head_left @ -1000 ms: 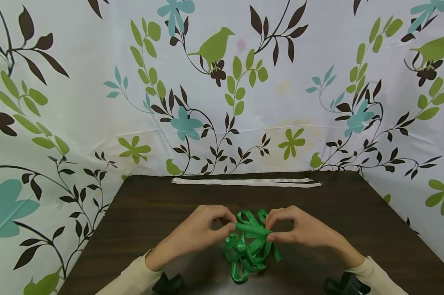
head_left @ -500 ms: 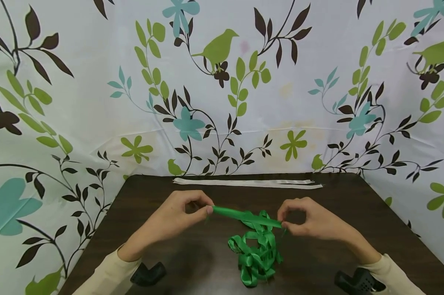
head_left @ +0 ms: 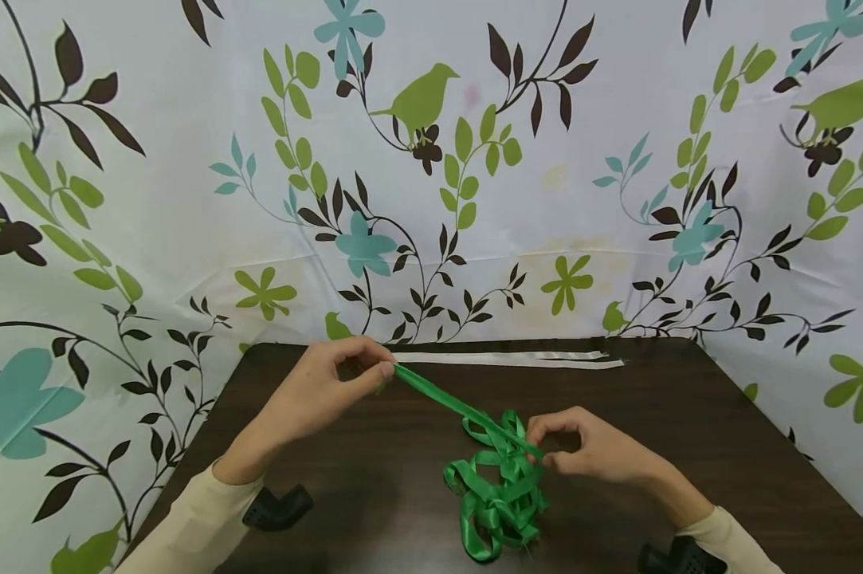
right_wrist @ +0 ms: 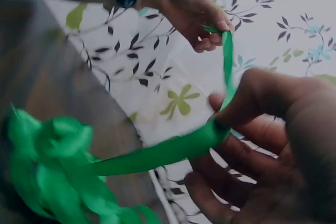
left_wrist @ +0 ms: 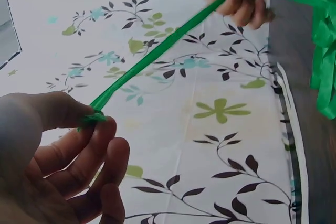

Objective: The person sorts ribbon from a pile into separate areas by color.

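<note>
A long green satin ribbon [head_left: 503,502] lies in a loose, looped pile at the middle of the dark table. My left hand [head_left: 323,391] pinches one end of it between thumb and fingers, raised toward the table's far edge. In the left wrist view a short frayed tip of ribbon [left_wrist: 93,120] pokes out past that pinch. Lower and to the right, my right hand [head_left: 596,446] pinches the ribbon between thumb and fingers beside the pile. Between both hands the strip runs slanted and taut. From the right hand the ribbon [right_wrist: 152,156] goes down to the pile in the right wrist view.
Two thin white strips [head_left: 503,359] lie along the far edge of the dark wooden table [head_left: 374,494]. Behind it hangs a white cloth [head_left: 431,295] printed with leaves and birds. Black devices are strapped at the left wrist [head_left: 279,508] and the right wrist [head_left: 682,556].
My left hand has moved up and left with the ribbon end, drawing out a longer strip. My right hand went right, then came back down and left near the pile.
</note>
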Tool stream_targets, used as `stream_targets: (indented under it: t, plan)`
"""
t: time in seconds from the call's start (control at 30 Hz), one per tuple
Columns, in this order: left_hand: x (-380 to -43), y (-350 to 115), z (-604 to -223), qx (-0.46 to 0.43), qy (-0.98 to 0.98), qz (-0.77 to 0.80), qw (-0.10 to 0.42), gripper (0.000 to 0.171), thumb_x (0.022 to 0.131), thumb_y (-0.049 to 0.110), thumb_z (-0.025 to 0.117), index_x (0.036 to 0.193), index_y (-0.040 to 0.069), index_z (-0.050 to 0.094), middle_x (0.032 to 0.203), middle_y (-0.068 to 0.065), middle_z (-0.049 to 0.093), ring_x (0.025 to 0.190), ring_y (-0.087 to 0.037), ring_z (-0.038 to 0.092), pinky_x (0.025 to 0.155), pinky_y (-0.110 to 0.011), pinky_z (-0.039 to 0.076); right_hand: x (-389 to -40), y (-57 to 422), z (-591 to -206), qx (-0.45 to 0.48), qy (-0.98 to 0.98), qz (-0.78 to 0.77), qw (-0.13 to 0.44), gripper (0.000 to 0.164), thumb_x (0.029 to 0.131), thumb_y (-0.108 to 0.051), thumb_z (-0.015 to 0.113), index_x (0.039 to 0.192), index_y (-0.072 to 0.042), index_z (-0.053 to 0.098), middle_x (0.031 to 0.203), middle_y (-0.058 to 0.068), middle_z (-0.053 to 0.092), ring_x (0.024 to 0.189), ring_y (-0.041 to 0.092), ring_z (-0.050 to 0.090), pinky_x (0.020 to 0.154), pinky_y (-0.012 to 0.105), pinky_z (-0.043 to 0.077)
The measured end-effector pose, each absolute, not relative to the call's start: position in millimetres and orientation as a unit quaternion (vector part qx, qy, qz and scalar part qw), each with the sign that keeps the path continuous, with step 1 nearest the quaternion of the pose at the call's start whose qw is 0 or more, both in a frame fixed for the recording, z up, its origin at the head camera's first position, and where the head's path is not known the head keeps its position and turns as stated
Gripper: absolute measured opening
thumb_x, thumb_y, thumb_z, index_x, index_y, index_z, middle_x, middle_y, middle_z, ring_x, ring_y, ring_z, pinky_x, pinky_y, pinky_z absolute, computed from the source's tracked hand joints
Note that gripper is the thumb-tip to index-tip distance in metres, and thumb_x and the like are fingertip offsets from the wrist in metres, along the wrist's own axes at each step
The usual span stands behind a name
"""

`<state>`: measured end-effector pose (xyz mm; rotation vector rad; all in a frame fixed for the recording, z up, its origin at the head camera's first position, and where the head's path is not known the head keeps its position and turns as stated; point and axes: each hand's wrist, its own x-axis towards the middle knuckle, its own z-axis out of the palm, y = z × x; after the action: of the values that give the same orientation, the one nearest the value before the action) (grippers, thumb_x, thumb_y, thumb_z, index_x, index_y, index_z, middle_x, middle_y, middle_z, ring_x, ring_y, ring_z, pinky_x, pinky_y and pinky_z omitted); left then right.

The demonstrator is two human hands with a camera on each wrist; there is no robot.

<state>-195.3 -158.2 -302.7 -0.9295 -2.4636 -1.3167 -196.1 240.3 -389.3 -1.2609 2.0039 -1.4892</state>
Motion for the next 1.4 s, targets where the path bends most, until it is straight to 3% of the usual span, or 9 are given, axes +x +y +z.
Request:
stream_targets:
  t: [0.13,0.23,0.47,0.53,0.67,0.8,0.97,1.17,1.4]
  plan:
    - [-201,-166,-297,-0.288,-0.842,-0.444,0.103,0.009,0.099,0.031,0.07,0.106,0.025,0.073,0.088,0.006,0.067,0.075,-0.016,0.059,0.063,-0.034,0.048,-198,240,-404,-0.452,0.595,-0.619,0.242,0.017,0.099,0.01,0.047,0.107,0.006,0.061,0.101,0.028,0.058,0.095,0.043,0.058,0.083,0.051,0.051]
    - [-206,-175,-294,-0.264,-0.85,-0.443,0.105,0.014,0.1,0.034,0.069,0.109,0.024,0.072,0.089,0.003,0.067,0.075,-0.019,0.058,0.062,-0.033,0.046,-200,247,-411,-0.442,0.558,-0.653,0.259,0.018,0.1,0.011,0.043,0.111,0.011,0.058,0.1,0.029,0.062,0.096,0.045,0.062,0.085,0.057,0.051]
    - [-218,-201,-291,-0.229,-0.856,-0.441,0.142,0.018,0.101,0.033,0.068,0.113,0.021,0.074,0.093,0.002,0.07,0.077,-0.02,0.061,0.062,-0.031,0.045,-201,283,-404,-0.392,0.63,-0.635,0.213,0.016,0.1,0.012,0.048,0.109,0.006,0.06,0.088,0.012,0.061,0.072,0.029,0.053,0.065,0.045,0.049]
    - [-220,-205,-292,-0.227,-0.853,-0.444,0.154,0.018,0.101,0.031,0.068,0.114,0.02,0.074,0.095,0.003,0.071,0.079,-0.019,0.062,0.064,-0.029,0.046,-199,293,-398,-0.384,0.659,-0.617,0.196,0.019,0.098,0.013,0.05,0.109,0.004,0.062,0.088,0.01,0.059,0.071,0.027,0.049,0.062,0.045,0.044]
    - [-225,-211,-296,-0.218,-0.849,-0.452,0.166,0.019,0.102,0.03,0.067,0.116,0.02,0.074,0.101,0.002,0.071,0.086,-0.018,0.063,0.068,-0.026,0.047,-194,309,-382,-0.371,0.708,-0.575,0.177,0.023,0.096,0.013,0.055,0.113,0.002,0.065,0.094,0.013,0.064,0.077,0.025,0.058,0.065,0.043,0.049]
    - [-233,-209,-308,-0.215,-0.855,-0.453,0.134,0.026,0.102,0.035,0.065,0.124,0.021,0.069,0.107,0.001,0.071,0.09,-0.018,0.065,0.07,-0.028,0.05,-189,317,-368,-0.344,0.745,-0.544,0.173,0.022,0.098,0.009,0.058,0.117,0.002,0.066,0.099,0.018,0.067,0.083,0.027,0.062,0.069,0.041,0.053]
    - [-243,-172,-336,-0.266,-0.852,-0.449,0.044,0.032,0.102,0.041,0.064,0.13,0.026,0.065,0.111,0.005,0.069,0.095,-0.016,0.066,0.077,-0.039,0.053,-190,313,-352,-0.334,0.774,-0.514,0.161,0.02,0.098,0.004,0.064,0.117,0.0,0.066,0.1,0.018,0.068,0.087,0.028,0.064,0.071,0.041,0.054]
    - [-238,-94,-365,-0.405,-0.795,-0.45,-0.034,0.027,0.102,0.034,0.066,0.127,0.025,0.067,0.111,0.014,0.069,0.103,-0.008,0.064,0.088,-0.036,0.052,-189,292,-329,-0.353,0.788,-0.485,0.136,0.018,0.097,0.001,0.067,0.114,-0.007,0.068,0.099,0.013,0.07,0.083,0.027,0.065,0.07,0.04,0.055]
    - [-218,-14,-375,-0.534,-0.712,-0.453,-0.04,0.036,0.101,0.029,0.067,0.135,0.018,0.061,0.121,0.01,0.064,0.105,-0.003,0.061,0.085,-0.026,0.051,-185,263,-304,-0.391,0.788,-0.464,0.107,0.02,0.096,0.001,0.068,0.112,-0.011,0.069,0.095,0.006,0.069,0.078,0.025,0.063,0.069,0.038,0.054]
